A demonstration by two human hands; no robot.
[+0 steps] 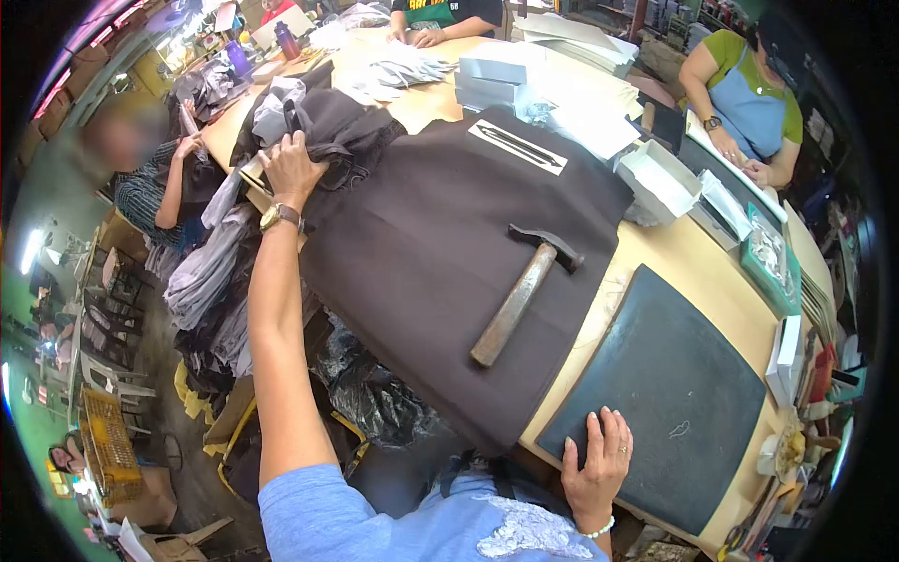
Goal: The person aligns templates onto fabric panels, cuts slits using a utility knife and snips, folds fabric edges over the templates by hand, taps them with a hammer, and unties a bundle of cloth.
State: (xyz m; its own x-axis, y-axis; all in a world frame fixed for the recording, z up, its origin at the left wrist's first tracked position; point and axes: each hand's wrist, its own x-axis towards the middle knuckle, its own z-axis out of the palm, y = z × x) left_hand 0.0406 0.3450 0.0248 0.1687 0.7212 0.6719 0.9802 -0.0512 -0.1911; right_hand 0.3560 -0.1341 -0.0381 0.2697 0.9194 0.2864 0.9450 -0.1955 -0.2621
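My left hand (292,170) reaches out to the far left of the table, its fingers bent over a bunched dark cloth (342,131) at the table edge. My right hand (599,457) lies flat on a black mat (670,384), fingers stretched out and holding nothing. Between the two hands a large dark brown cloth piece (421,281) is spread over the table and hangs past its near edge. A hammer (517,304) with a worn wooden handle rests on that cloth. Farther back on it lies a white card template (518,147) with a slim dark-edged cutout.
Grey and dark cloth bundles (211,272) hang at the left edge. An open white box (659,180) and a green tray (770,258) stand on the right. Co-workers sit around the table, one in a blue apron (749,108). Black plastic (375,384) lies below the edge.
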